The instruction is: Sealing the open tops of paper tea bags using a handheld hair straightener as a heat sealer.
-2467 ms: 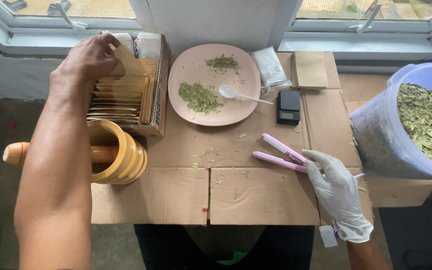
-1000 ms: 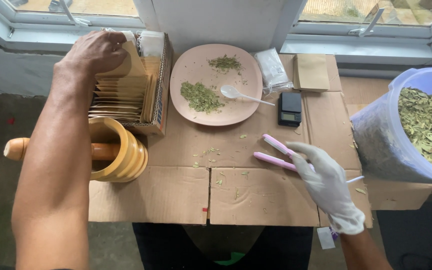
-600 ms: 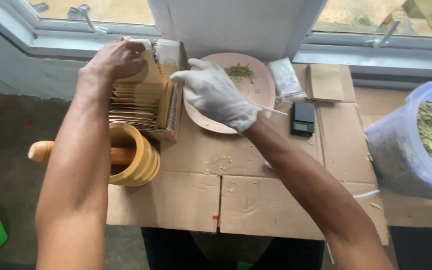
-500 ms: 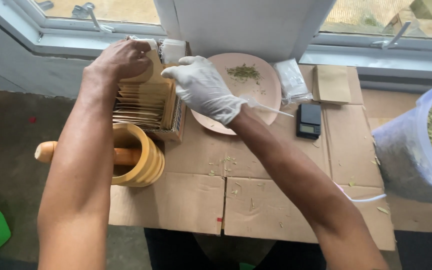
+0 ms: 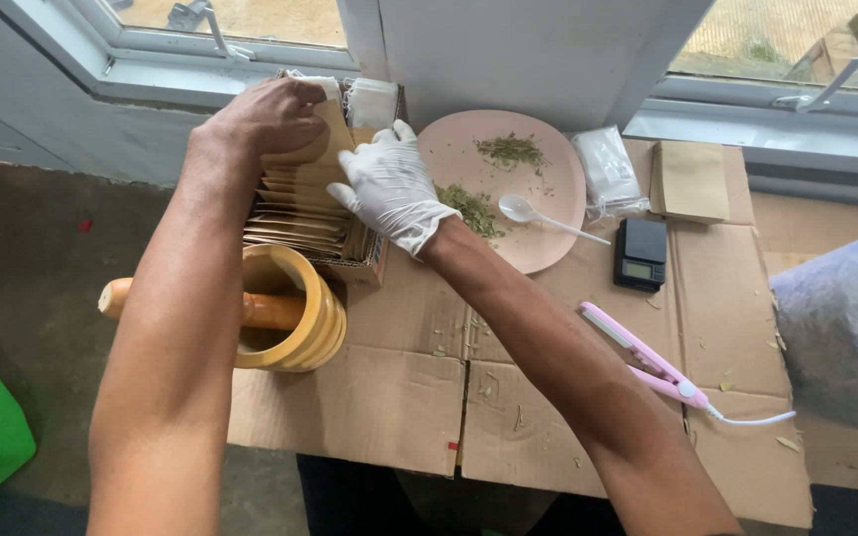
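My work surface was a sheet of flattened brown cardboard (image 5: 379, 397) laid below the window. Directly on it, at my left, stood a wooden mortar (image 5: 295, 313) with its pestle (image 5: 131, 296) laid across the bowl, just beside a cardboard box of brown paper sachets (image 5: 295, 213). Behind centre lay a pink plate (image 5: 538, 179) bearing dried green leaf and a white plastic spoon (image 5: 538, 213). To its right lay a clear packet (image 5: 608, 169), a small black digital scale (image 5: 640, 253) and a brown envelope (image 5: 689, 181). Nearer me lay a pink heat-sealing tool (image 5: 643, 355), and loose leaf crumbs (image 5: 469, 333) were scattered over the cardboard.
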